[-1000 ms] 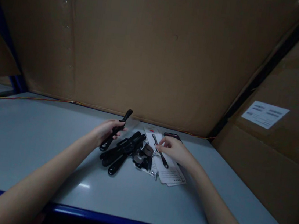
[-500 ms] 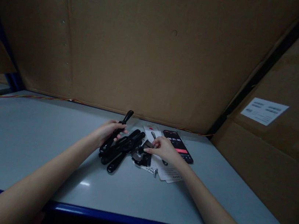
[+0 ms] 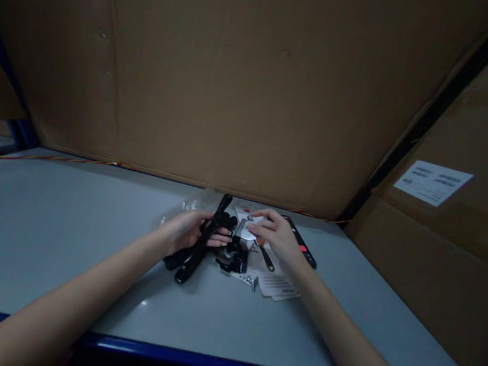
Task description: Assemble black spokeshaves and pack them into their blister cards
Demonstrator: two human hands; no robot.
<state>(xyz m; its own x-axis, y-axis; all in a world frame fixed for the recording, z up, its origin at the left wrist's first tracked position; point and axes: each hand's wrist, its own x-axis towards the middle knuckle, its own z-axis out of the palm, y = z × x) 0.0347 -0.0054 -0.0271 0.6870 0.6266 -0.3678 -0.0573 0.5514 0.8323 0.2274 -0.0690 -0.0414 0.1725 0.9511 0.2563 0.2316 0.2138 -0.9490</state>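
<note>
My left hand (image 3: 185,232) is closed round long black handles (image 3: 201,246), its fingertips showing to their right. One handle slants up across the palm; others lie beneath and are partly hidden. My right hand (image 3: 279,239) is over the papers, its thumb and fingers at a flat, pale shiny piece (image 3: 249,230), whose kind I cannot make out. Between the hands lie black and metal parts (image 3: 233,260), too dark to name. Small silver metal pieces (image 3: 252,282) lie in front of them.
White printed cards (image 3: 277,285) lie under my right hand. A phone (image 3: 306,253) is partly covered by that hand. Behind my left hand is a clear plastic bag (image 3: 191,203). Cardboard walls (image 3: 235,115) stand behind and at right; a blue edge (image 3: 157,351) borders the tabletop.
My left hand has moved right, over the pile of black handles, and turned so its fingers show. My right hand has lifted its fingers, with the pale piece now visible. The clear bag now shows.
</note>
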